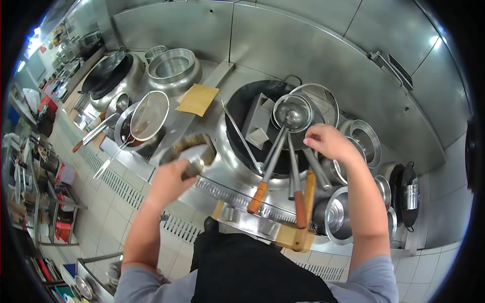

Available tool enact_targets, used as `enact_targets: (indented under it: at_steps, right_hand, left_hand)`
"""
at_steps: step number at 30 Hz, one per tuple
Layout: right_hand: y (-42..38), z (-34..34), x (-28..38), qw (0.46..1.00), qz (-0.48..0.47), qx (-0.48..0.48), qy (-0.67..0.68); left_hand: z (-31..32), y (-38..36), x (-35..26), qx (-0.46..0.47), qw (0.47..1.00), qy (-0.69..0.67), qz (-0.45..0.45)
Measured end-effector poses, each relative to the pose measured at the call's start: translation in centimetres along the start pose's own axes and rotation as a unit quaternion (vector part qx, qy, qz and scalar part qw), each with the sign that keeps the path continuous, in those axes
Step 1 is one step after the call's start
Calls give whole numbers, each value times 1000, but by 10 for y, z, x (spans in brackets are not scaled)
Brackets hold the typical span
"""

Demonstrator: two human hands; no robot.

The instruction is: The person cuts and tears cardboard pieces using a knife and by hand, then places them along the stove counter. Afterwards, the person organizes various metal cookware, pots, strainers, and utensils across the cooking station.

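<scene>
My left hand (pixel 173 183) is slightly blurred, its fingers curled at a small shiny metal piece (pixel 195 167). Just beyond it is a blurred round thing with a brown, striped rim (pixel 204 141); I cannot tell what the hand grips. My right hand (pixel 329 142) is closed, thumb and fingertips together, over the right side of a large black wok (pixel 237 101). Below its fingertips lies a thick steel handle (pixel 317 170). Inside the wok are a ladle (pixel 293 114), a strainer with a wire rim (pixel 336 103) and a steel box (pixel 255 121). Orange-handled tools (pixel 258 197) lean over the front rim.
On the left, a mesh strainer (pixel 150 115) rests across a pot (pixel 123 126), near a brown cloth (pixel 198 99). Farther back are a steel pot (pixel 194 81) and another black wok (pixel 103 76). Steel bowls (pixel 337 214) stand at the right. A wooden-handled brush (pixel 293 237) lies along the front edge.
</scene>
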State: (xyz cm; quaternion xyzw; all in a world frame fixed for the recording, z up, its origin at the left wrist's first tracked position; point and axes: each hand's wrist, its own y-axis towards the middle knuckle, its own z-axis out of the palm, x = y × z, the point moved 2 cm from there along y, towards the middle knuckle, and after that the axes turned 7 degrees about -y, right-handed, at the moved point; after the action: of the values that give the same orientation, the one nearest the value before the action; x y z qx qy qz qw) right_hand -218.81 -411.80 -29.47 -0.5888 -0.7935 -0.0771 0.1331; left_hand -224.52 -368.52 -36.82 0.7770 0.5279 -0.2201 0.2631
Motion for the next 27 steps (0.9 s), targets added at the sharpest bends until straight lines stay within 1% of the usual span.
enact_targets:
  at_steps: [1, 2, 3, 4, 5, 6, 7, 9, 11, 12, 13, 15, 16, 17, 18, 19, 20, 21, 22, 23, 25, 27]
  right_hand:
    - [24, 6, -1, 999, 26, 14, -34]
    - [45, 14, -1, 998, 35, 25, -53]
    - [63, 25, -2, 997, 38, 36, -55]
    - [81, 39, -2, 994, 65, 52, -76]
    - [100, 55, -2, 989, 90, 68, -95]
    - [119, 68, 2, 981, 97, 83, -146]
    - [136, 86, 3, 981, 93, 88, -146]
    - [162, 116, -3, 945, 164, 10, -281]
    - [179, 152, -24, 931, 245, 11, -269]
    - [180, 169, -35, 937, 239, -40, -253]
    - [176, 166, -39, 933, 248, -42, -255]
    - [173, 157, -40, 928, 242, -116, -258]
    - [172, 147, -46, 928, 243, -123, -255]
    - [174, 139, -50, 927, 242, -128, -257]
    - [172, 139, -51, 939, 234, -59, -247]
    - [171, 138, -56, 945, 225, 7, -235]
    - [172, 154, -64, 948, 216, 19, -234]
    - [170, 167, -66, 951, 211, 19, -224]
    - [166, 165, -47, 939, 219, 0, -267]
    - [167, 161, -30, 924, 268, -21, -271]
    - [174, 171, -26, 913, 312, -18, -264]
    - [183, 174, -36, 913, 294, -32, -281]
  left_hand:
    - [4, 2, 15, 6, 1000, -13, 24]
    - [8, 5, 31, 6, 1000, -22, 21]
    - [10, 3, 41, 19, 999, -20, 45]
    - [10, 1, 50, 33, 997, -14, 68]
    - [10, -1, 59, 39, 997, -15, 58]
    - [9, -1, 64, 43, 994, -10, 104]
    - [9, 1, 68, 43, 987, -6, 153]
    - [6, -2, 75, 57, 986, 7, 157]
    - [1, -5, 74, 16, 984, 7, 176]
    - [-1, -11, 76, 56, 988, 5, 145]
    - [-4, -18, 77, 60, 986, 1, 154]
    - [-12, -34, 83, 47, 992, -32, 111]
    - [-12, -41, 87, 44, 992, -32, 118]
    - [-12, -50, 94, 29, 994, -51, 89]
    - [-12, -62, 100, 19, 996, -68, 60]
    - [-11, -70, 104, 18, 995, -68, 66]
    - [-9, -74, 108, 28, 996, -72, 37]
    - [-8, -75, 111, 35, 996, -76, 8]
    - [-11, -74, 108, 33, 997, -71, 17]
    - [-12, -75, 107, 26, 997, -70, 23]
    - [-10, -72, 105, 93, 993, -72, 33]
    - [-7, -70, 102, 94, 991, -85, 36]
